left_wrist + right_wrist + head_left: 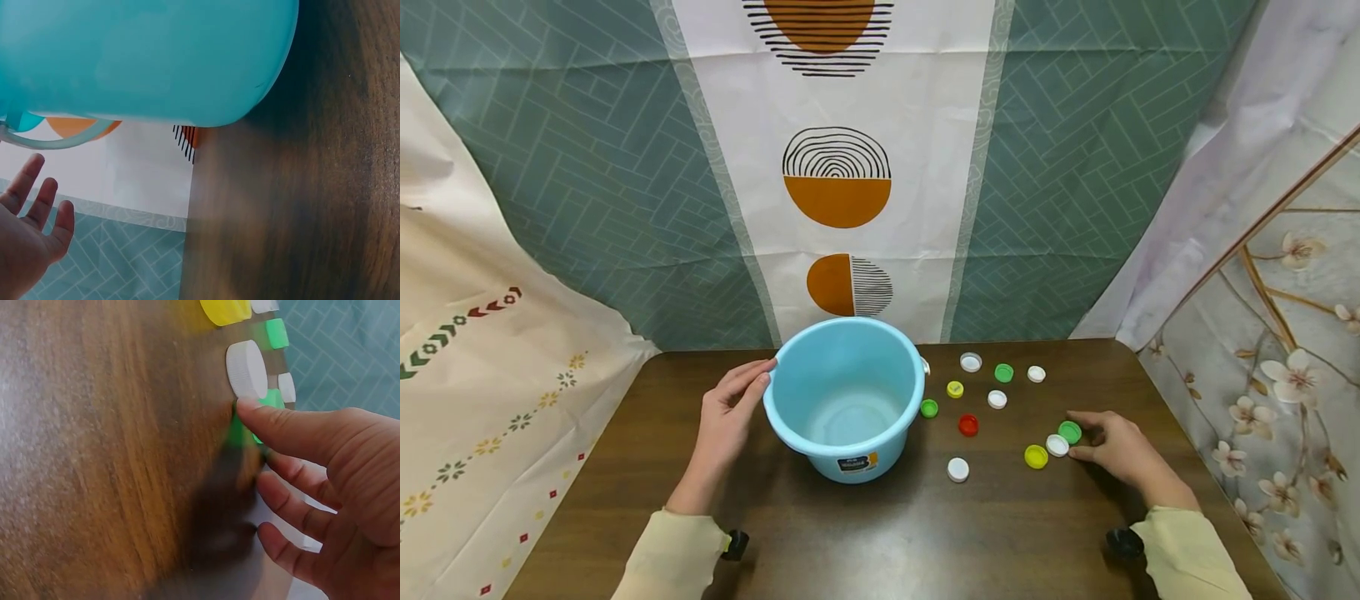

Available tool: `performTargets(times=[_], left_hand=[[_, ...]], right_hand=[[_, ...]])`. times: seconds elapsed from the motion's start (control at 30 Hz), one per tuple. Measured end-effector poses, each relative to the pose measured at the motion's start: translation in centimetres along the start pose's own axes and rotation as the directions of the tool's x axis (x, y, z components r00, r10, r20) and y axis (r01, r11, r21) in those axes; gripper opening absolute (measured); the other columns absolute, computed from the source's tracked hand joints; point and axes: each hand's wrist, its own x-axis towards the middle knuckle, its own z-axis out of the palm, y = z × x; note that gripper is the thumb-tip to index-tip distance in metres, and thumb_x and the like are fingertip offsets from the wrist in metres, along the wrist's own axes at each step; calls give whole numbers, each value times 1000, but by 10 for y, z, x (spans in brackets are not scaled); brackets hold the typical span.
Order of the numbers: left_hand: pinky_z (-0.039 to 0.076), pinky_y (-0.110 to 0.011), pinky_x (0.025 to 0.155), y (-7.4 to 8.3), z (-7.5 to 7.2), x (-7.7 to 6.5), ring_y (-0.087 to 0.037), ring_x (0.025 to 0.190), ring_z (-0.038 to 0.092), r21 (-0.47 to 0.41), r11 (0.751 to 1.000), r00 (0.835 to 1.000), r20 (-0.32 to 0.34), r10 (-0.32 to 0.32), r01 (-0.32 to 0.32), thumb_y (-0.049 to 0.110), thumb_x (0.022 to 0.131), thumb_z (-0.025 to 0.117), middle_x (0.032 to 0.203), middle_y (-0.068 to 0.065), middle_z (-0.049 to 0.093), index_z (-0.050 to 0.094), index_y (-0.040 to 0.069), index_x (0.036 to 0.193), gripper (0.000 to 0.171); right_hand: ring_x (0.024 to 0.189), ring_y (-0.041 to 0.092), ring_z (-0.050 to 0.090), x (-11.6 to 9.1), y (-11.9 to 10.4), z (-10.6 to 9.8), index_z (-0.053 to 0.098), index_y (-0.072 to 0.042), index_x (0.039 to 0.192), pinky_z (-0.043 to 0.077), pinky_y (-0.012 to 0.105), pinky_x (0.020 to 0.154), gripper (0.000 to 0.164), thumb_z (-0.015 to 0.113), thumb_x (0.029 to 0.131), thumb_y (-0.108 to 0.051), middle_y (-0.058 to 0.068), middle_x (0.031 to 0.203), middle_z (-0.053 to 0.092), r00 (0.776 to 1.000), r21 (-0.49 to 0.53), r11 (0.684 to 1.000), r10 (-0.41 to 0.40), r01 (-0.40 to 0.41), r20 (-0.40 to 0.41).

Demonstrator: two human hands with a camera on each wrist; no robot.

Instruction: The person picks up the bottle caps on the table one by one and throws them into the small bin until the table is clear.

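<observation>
A light blue plastic bucket point(880, 442) stands on the table, its inside bare. At the left of its rim is my left hand point(733, 404), the thumb and forefinger pinching the edge. In the left wrist view the other fingers point(44, 203) are spread below the bucket's handle point(69, 140); thumb and forefinger are out of that view. My right hand point(1116, 446) is low over the table, thumb and forefinger apart on either side of a green cap point(1070, 432). A white cap point(1057, 446) lies against the green one, near the thumb tip. A yellow cap point(1036, 457) lies just left.
Between bucket and right hand lie several loose caps, among them a red cap point(968, 425), a small green cap point(929, 408) and a white cap point(957, 470). A patterned cloth point(1075, 208) hangs behind the brown table point(880, 542).
</observation>
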Motion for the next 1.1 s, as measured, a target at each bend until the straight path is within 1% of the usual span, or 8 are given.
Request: performTargets(times=[0.13,0.33,0.63,0.7,0.8,0.93,1.0,1.1], left_hand=[[46,-14,89,1,0,-2,-8,112,57,-4,1000,1000,-14,18,-18,19,91,61,121,-5,63,68,16,116,26],[47,-15,88,5,1,-2,-10,112,57,-35,999,1000,-19,20,-21,19,91,62,120,-3,63,68,17,115,25],[47,-15,88,7,0,-4,-10,111,57,-41,999,1000,-26,10,-12,20,91,61,119,-4,63,69,17,115,25],[47,-15,88,11,-1,-4,-9,111,57,-47,999,1000,-24,9,-10,19,91,61,120,-6,63,68,15,115,25],[47,-14,87,23,-1,-6,-9,111,57,-46,999,1000,-12,-5,4,17,91,61,120,-11,63,68,11,115,26],[47,-14,86,38,-1,-8,-11,110,58,-40,998,999,-1,-39,39,15,91,61,120,-14,62,67,5,116,28],[48,-14,86,41,-1,-8,-11,110,58,-38,998,999,0,-54,53,16,91,61,120,-14,62,66,4,116,28],[48,-14,85,37,0,-8,-10,109,58,-43,997,998,3,-58,58,18,91,62,120,-13,63,67,5,116,28]], right_hand=[[84,18,55,1,-2,2,61,-12,125,45,31,68,57,77,75,-33,10,107,61,1000,-15,1000,-13,12,-26],[86,19,57,2,-6,3,64,-12,120,49,35,70,49,75,78,-33,9,105,62,999,-28,1000,1,-2,-32],[83,18,59,2,-5,4,62,-5,116,49,35,69,51,75,78,-36,7,96,65,997,-27,998,58,-60,-55],[83,18,59,2,-5,5,63,-3,112,49,35,70,50,76,77,-37,6,94,65,995,-20,997,74,-76,-68],[82,18,59,1,-4,5,64,-3,107,50,36,69,50,76,75,-40,6,92,66,992,-19,996,89,-91,-86],[84,20,61,0,-3,3,64,-4,107,51,38,70,52,76,75,-43,8,94,67,991,-19,996,90,-92,-100],[85,21,62,0,-2,3,64,-4,108,51,39,70,53,76,75,-43,9,95,68,990,-12,996,85,-87,-112],[87,22,64,0,0,2,64,-5,109,52,39,69,51,76,75,-42,11,97,69,988,-2,997,78,-79,-131]])
